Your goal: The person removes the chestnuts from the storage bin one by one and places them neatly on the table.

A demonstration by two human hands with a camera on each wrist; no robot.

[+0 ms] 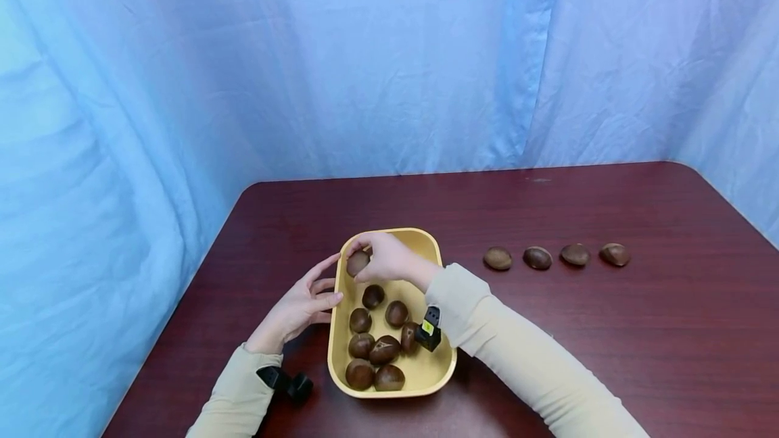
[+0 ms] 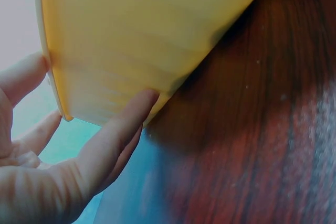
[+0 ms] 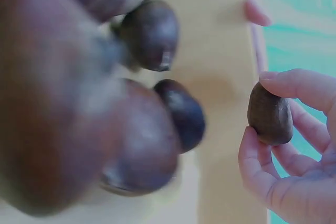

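A yellow tray (image 1: 435, 363) sits on the dark red table (image 1: 608, 330), its long side running away from the person. The right hand (image 1: 389, 259) hovers over the far end of the tray and pinches one chestnut (image 1: 357, 263) between thumb and curled fingers; the right wrist view shows the same chestnut (image 3: 270, 114) clasped at the fingertips (image 3: 294, 85), held clear of the tray floor. Below it, in the middle and near part of the tray, lie the other chestnuts (image 1: 372, 347), a loose cluster of brown nuts, some touching each other; one near the middle of the cluster shows a pale split in its shell. In the right wrist view several of them (image 3: 157, 35) loom large and blurred close to the camera. The left hand (image 1: 298, 306) rests against the outside of the tray's left wall with its fingers straight and spread, holding nothing; the left wrist view shows a fingertip (image 2: 144, 100) touching the yellow wall (image 2: 136, 35) near the base, where the tray meets the table. To the right of the tray, well apart from it, a row of four chestnuts (image 1: 556, 256) lies on the bare table, evenly spaced and not touching each other. Both arms wear pale beige sleeves (image 1: 523, 350), each with a small black camera unit at the wrist. A blue curtain (image 1: 365, 59) hangs behind the table.
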